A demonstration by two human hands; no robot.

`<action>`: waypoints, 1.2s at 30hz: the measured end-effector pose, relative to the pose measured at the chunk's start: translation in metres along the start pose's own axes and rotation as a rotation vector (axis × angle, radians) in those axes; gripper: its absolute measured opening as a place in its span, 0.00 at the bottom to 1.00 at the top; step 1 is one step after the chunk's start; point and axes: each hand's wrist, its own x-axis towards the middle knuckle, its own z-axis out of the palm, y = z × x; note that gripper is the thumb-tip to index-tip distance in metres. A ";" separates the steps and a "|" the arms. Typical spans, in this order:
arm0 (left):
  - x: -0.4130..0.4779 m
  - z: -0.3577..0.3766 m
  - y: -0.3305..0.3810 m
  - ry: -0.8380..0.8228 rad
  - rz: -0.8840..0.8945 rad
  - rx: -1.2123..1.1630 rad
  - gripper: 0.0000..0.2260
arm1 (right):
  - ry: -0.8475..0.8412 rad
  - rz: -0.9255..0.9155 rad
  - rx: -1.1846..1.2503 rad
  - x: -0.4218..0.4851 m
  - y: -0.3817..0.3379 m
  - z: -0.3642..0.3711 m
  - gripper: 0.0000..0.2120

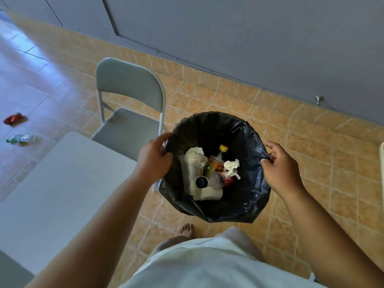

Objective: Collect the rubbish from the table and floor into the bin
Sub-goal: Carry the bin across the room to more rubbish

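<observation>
The bin (247, 146), lined with a black bag, is in the middle of the frame over the tiled floor. Whether it stands on the tiles or is lifted clear I cannot tell. It already holds a ribbed clear cup (191, 169), a white cup (209, 193), crumpled tissue (232, 167), a yellow-capped bottle (220, 156), a black-capped bottle (202, 181) and a red-labelled bottle (225, 179).

The left hand (154, 161) has its grip clamped on the left rim, thumb hooked over the liner. The right hand (280, 169) pinches the liner at the right rim, fingers curled round the edge.

Just left of the bin stands a grey folding chair (128, 96), and the pale counter (62, 194) fills the lower left. Well apart, at the left edge of the frame, a red wrapper (15, 119) and a green-and-clear wrapper (20, 139) lie on the floor.

The table part looks done, and the step in hand seems to be taking the bin to the floor litter. The next move calls for carrying it left past chair and counter, then freeing one hand to pick up.

The bottle labels show orange, green and red patches, but no writing can be read.
</observation>
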 end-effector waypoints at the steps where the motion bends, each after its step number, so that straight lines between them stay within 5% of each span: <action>1: 0.012 -0.002 0.002 -0.016 -0.017 -0.024 0.26 | 0.001 -0.002 0.004 0.012 -0.004 0.001 0.22; 18: 0.218 0.031 0.086 0.075 -0.215 -0.148 0.27 | -0.114 -0.089 0.017 0.286 -0.032 -0.012 0.24; 27: 0.309 0.034 0.118 0.134 -0.249 -0.253 0.29 | -0.145 -0.108 0.006 0.410 -0.064 -0.020 0.11; 36: 0.444 0.019 0.114 0.152 -0.287 -0.286 0.27 | -0.207 -0.129 -0.043 0.531 -0.113 0.016 0.10</action>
